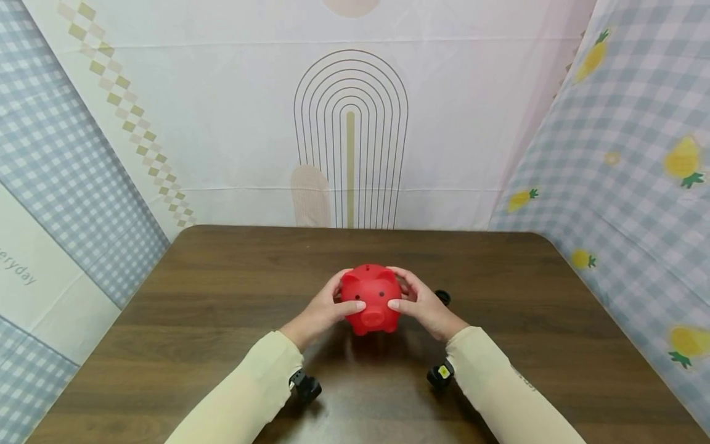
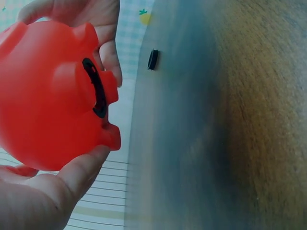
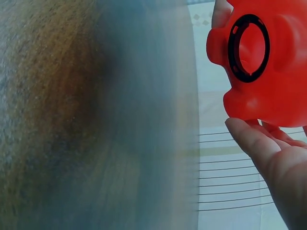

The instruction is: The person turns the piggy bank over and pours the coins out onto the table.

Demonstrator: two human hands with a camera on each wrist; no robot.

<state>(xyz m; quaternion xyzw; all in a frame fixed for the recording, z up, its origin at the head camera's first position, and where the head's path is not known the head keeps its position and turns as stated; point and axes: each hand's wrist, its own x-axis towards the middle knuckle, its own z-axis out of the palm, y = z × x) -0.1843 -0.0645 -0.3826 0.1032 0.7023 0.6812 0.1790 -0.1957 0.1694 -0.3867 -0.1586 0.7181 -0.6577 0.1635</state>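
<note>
A red piggy bank (image 1: 370,285), with a coin slot on top and small black eyes, is held between both hands with its snout toward me. My left hand (image 1: 324,308) grips its left side, and my right hand (image 1: 426,306) grips the right, the thumbs laid on the front. In the wrist views its underside is off the table. A black ring (image 3: 233,53) frames an open round hole there, through which the red inside shows. Behind my right hand a round black cap (image 1: 443,296) lies on the table, apart from the bank.
The brown wooden table (image 1: 238,271) has rounded far corners. A white patterned cloth (image 1: 444,123) hangs behind it, with checked cloth (image 1: 627,203) along the right side and more on the left. Small black cameras (image 1: 306,386) sit at both wrists.
</note>
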